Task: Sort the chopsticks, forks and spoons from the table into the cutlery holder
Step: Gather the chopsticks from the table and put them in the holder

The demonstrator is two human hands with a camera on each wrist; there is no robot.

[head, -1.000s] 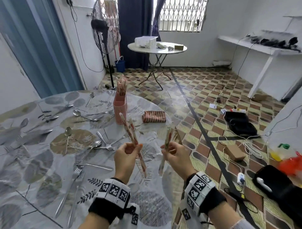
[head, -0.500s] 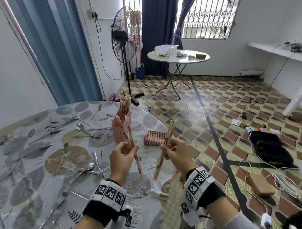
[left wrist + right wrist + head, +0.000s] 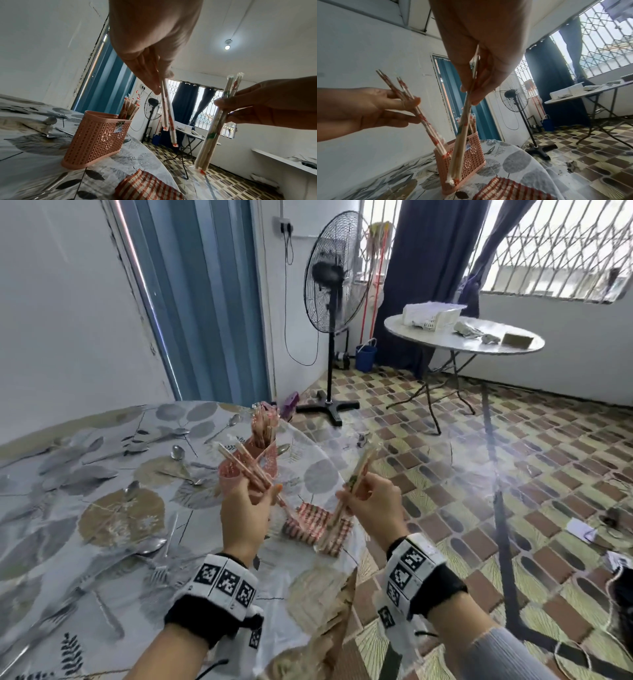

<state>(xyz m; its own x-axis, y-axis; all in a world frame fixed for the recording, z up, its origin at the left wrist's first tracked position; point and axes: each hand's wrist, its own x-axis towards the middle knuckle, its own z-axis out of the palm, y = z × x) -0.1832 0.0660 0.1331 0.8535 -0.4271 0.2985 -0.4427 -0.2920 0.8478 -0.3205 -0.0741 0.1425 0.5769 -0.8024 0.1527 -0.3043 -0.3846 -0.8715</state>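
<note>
1. Tiled floor, barred window, standing fan (image 3: 330,273) behind; round desk (image 3: 102,542) with a leaf-print cloth carries the work.
2. Left hand (image 3: 245,517): fingers (image 3: 152,75) curled round a pair of red-printed wrapped chopsticks (image 3: 169,119), held tilted, tips pointing down toward the desk.
3. Right hand (image 3: 371,508): fingers (image 3: 471,94) pinch a second wrapped bundle, the green-printed chopsticks (image 3: 214,132), steeply upright, lower end close to or on the desk; contact not resolvable.
4. Pink cutlery holder (image 3: 96,140) stands just beyond the left fingers, well within reach. One end compartment already holds a bunch of wrapped chopsticks (image 3: 129,109).
5. Other compartments: no forks or spoons seen in them from these views.
6. Left of the left hand and beyond it, spoons (image 3: 178,453) and forks (image 3: 159,571) lie scattered on the desk. A striped woven mat (image 3: 317,525) lies below and between the two hands.
7. Judgement: chopstick sorting is partly done, with two bundles in hand to drop in. Forks and spoons appear wholly outstanding, so the bulk of the task remains.
</note>
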